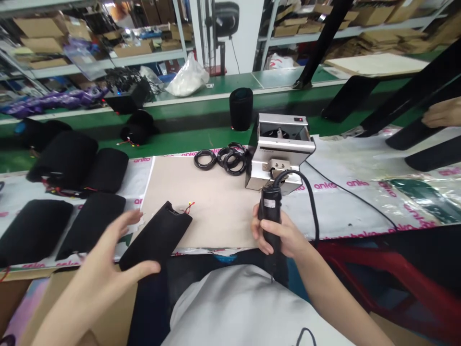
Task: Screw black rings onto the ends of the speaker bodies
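Currently, the black tube [157,238] is set at two o'clock from the nearer left hand [103,271], its long axis aligned seven-to-one, partly over the beige board [219,209]; that hand is held spread, while a power screwdriver [271,204] is gripped by the right hand [286,234].

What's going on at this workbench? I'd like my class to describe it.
A person's right hand grips a black corded tool, held upright in front of a silver machine. The open left hand is spread by a flat black piece with thin wires at one end; whether they touch is unclear. Black rings lie beside the machine, more black pieces sit at the left, and another person's hand shows at the right edge.
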Motion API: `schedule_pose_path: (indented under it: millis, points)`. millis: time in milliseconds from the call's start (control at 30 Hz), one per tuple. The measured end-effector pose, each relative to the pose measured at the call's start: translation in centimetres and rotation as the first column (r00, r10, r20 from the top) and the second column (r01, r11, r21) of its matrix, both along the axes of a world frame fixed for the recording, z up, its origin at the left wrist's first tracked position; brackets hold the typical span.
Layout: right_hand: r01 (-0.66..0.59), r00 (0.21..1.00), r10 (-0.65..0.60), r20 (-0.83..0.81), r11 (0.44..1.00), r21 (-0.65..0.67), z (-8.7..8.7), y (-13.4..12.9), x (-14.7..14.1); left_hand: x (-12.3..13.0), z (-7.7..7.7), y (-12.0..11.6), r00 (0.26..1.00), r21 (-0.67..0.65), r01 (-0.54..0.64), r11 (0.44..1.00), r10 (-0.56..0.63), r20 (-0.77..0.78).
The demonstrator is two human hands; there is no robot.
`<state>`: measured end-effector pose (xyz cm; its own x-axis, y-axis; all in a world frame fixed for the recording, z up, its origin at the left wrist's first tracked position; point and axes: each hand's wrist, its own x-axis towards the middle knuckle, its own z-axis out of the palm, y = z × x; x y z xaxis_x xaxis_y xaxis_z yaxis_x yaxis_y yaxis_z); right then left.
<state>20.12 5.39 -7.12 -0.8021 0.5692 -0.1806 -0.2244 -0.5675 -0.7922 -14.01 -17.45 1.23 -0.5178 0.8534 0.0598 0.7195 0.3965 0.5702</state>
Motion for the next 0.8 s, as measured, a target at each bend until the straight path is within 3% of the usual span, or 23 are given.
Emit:
schedule_pose_path:
  millis: [100, 167, 267, 367, 467, 567, 667, 800]
  points:
    - [-0.012, 1.0, 0.012, 0.005, 1.0, -0.017, 0.1, 0.1, 0.0, -0.2, -2.8, -0.9, 0.995, -0.126, 0.041, 0.991, -0.028, 0.101]
    - [-0.011, 1.0, 0.011, 0.013, 1.0, -0.02, 0.2, 0.1, 0.0, 0.5, -3.9, -1.7, 0.985, -0.142, -0.002, 0.99, 0.026, 0.169]
    - [-0.002, 0.999, 0.002, 0.035, 1.0, -0.012, 0.2, 0.0, 0.1, 1.8, -4.4, -2.3, 0.956, -0.085, -0.143, 0.986, 0.16, 0.245]
    - [0.016, 0.997, -0.017, 0.071, 1.0, 0.011, 0.3, -0.2, 0.1, 1.8, -3.5, -2.0, 0.936, 0.069, -0.238, 0.969, 0.209, 0.282]
    - [0.019, 0.991, -0.025, 0.13, 0.999, 0.047, 0.5, -0.4, 0.0, 0.5, -2.1, -0.3, 0.953, 0.247, -0.198, 0.949, 0.127, 0.276]
    - [-0.02, 0.978, -0.002, 0.208, 0.994, 0.105, 1.4, -0.5, -0.3, 0.4, -1.1, 2.9, 0.991, 0.385, -0.068, 0.921, 0.018, 0.133]
    - [-0.051, 0.955, -0.01, 0.295, 0.979, 0.2, 3.5, -0.3, -1.3, 2.2, -1.3, 6.3, 0.995, 0.444, 0.079, 0.893, -0.1, 0.025]
    - [0.023, 0.895, -0.207, 0.395, 0.906, 0.423, 7.1, 0.9, -4.6, 4.8, -2.5, 8.1, 0.982, 0.5, 0.081, 0.862, -0.155, 0.108]
